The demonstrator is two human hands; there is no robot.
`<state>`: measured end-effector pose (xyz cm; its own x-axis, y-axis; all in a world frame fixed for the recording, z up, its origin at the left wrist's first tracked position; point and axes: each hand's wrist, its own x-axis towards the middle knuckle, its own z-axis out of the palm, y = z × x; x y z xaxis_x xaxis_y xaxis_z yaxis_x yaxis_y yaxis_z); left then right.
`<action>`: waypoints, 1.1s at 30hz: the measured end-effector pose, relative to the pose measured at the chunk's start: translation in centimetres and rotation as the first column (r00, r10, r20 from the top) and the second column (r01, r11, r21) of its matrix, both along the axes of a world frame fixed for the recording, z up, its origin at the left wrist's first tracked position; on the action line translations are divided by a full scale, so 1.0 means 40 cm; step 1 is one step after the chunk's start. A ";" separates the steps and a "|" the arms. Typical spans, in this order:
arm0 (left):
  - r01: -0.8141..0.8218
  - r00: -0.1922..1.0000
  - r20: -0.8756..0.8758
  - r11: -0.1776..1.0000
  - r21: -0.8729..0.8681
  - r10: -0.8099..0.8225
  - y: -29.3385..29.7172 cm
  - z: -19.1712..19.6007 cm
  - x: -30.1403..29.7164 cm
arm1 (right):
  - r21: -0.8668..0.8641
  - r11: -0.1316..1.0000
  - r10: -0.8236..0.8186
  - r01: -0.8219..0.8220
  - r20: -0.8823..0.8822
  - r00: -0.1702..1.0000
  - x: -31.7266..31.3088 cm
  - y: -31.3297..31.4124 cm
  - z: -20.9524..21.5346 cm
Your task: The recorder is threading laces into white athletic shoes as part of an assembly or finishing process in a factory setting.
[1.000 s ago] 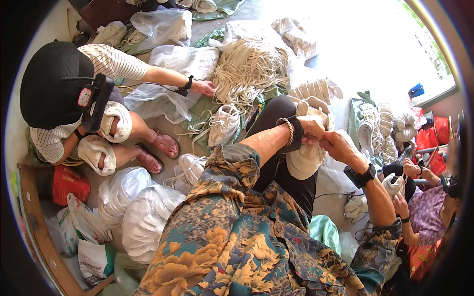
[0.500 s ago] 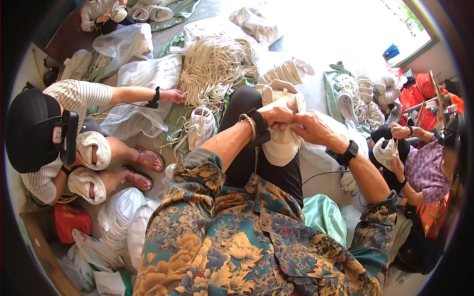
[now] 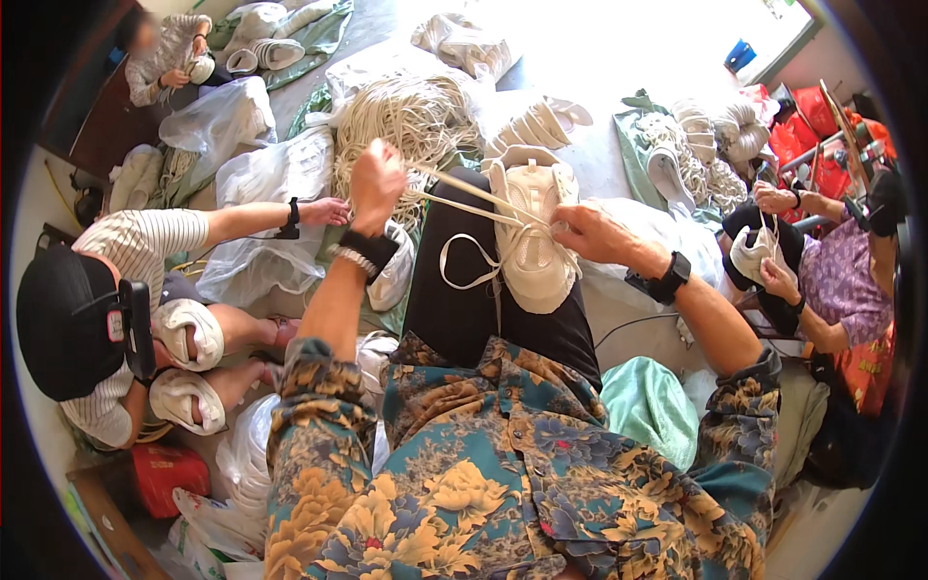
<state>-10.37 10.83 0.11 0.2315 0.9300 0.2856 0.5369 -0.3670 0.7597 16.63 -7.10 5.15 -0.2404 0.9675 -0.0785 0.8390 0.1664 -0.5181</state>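
A cream sneaker (image 3: 537,269) rests on my lap, its toe pointing toward me. Out to the left, my left hand (image 3: 377,188) is raised and closed on a pale shoelace (image 3: 454,180) stretched taut from the shoe's eyelets. Another stretch of lace loops loosely over my dark trouser leg. At the shoe's right side, my right hand (image 3: 592,232) has its fingers bent and pressed against the upper beside the lacing. Whether a bit of lace is also under those fingertips is hidden.
A heap of cream laces (image 3: 411,111) lies ahead, with stacked shoe parts (image 3: 532,126) beside it. One person in a black cap (image 3: 72,319) sits left, reaching toward the heap. Another in purple (image 3: 846,271) works on a shoe at right. A green bag (image 3: 650,406) lies near my right side.
My left hand has moved from the shoe out to the left, drawing the lace taut. My right hand stays at the shoe's side. The whole view has shifted slightly.
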 end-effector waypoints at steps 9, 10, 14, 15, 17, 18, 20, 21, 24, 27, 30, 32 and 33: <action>0.560 0.749 0.660 0.587 -0.584 -0.057 -0.235 0.152 0.065 | -0.019 0.997 -0.077 0.079 0.091 0.993 -0.005 0.039 -0.019; 0.576 0.738 0.671 0.580 -0.576 -0.067 -0.235 0.161 0.071 | -0.055 0.997 -0.047 0.058 0.186 0.981 -0.002 0.048 -0.017; 0.562 0.739 0.671 0.601 -0.568 -0.056 -0.234 0.174 0.059 | -0.099 0.993 -0.020 0.062 0.376 0.926 -0.020 0.075 -0.025; 0.565 0.736 0.674 0.601 -0.565 -0.057 -0.232 0.164 0.055 | -0.098 0.993 -0.021 0.063 0.380 0.925 -0.025 0.073 -0.029; 0.576 0.720 0.694 0.579 -0.577 -0.025 -0.228 0.147 0.044 | -0.014 0.999 -0.039 0.051 0.455 0.890 -0.038 0.074 -0.031; 0.556 0.736 0.677 0.574 -0.601 -0.004 -0.227 0.141 0.040 | -0.011 0.999 -0.033 0.043 0.460 0.888 -0.038 0.072 -0.026; 0.553 0.733 0.680 0.575 -0.603 0.009 -0.229 0.128 0.037 | 0.216 0.975 -0.040 -0.058 0.420 0.907 -0.036 0.061 -0.006; 0.553 0.734 0.679 0.569 -0.609 0.012 -0.231 0.123 0.038 | 0.214 0.974 -0.028 -0.070 0.425 0.905 -0.038 0.055 0.005; 0.554 0.733 0.680 0.559 -0.617 0.024 -0.237 0.139 0.056 | 0.183 0.979 -0.120 0.091 0.152 0.981 -0.050 0.043 0.071; 0.590 0.718 0.696 0.523 -0.615 0.007 -0.237 0.131 0.060 | 0.050 0.997 -0.069 0.058 0.246 0.967 -0.010 0.052 0.018; 0.577 0.717 0.697 0.543 -0.611 0.022 -0.238 0.131 0.072 | 0.152 0.958 -0.222 0.243 -0.142 0.965 -0.005 0.039 0.023; 0.576 0.727 0.686 0.537 -0.616 0.006 -0.239 0.122 0.081 | 0.092 0.952 -0.243 0.291 -0.350 0.905 -0.037 0.037 0.029; 0.578 0.735 0.678 0.532 -0.619 -0.011 -0.241 0.119 0.087 | 0.025 0.945 -0.262 0.326 -0.538 0.801 -0.057 0.036 0.035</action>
<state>-6.89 1.21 4.88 0.6066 0.7342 -0.3050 -0.0860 0.4420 0.8929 14.34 -5.66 6.56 0.0830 0.9927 0.0872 0.4661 0.0387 -0.8839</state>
